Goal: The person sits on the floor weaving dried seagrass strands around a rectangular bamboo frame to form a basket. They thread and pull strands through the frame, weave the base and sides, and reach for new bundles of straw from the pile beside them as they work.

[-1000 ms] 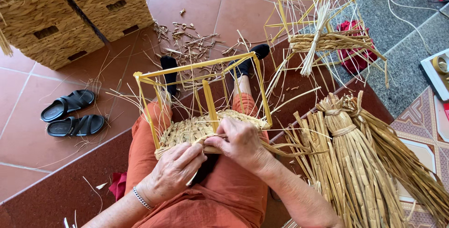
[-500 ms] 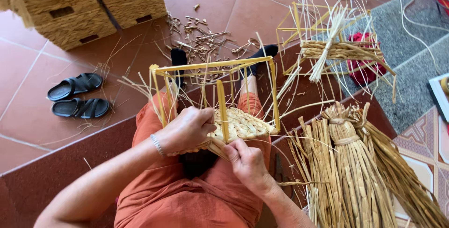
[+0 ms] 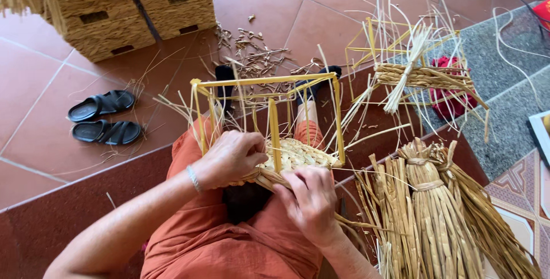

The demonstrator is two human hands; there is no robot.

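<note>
A yellow wire basket frame (image 3: 269, 84) rests on my lap, its bottom partly woven with pale straw (image 3: 298, 154). My left hand (image 3: 229, 158) grips the near left side of the frame and the woven edge. My right hand (image 3: 309, 199) pinches a twisted straw strand (image 3: 269, 179) at the near edge of the weave. Loose straw ends stick out around the frame. I wear orange clothing, and a thin bracelet sits on my left wrist.
Bundles of tied straw (image 3: 435, 210) lie at my right. Another yellow frame with straw (image 3: 412, 73) stands beyond them over a red cloth (image 3: 452, 101). Black sandals (image 3: 103, 118) sit at left, woven baskets (image 3: 132, 4) at the top left. Straw scraps (image 3: 252, 50) litter the tiles.
My left hand moved from the woven bottom up to the frame's left side. My right hand shifted to the near edge. The frame has tilted a little on my lap.
</note>
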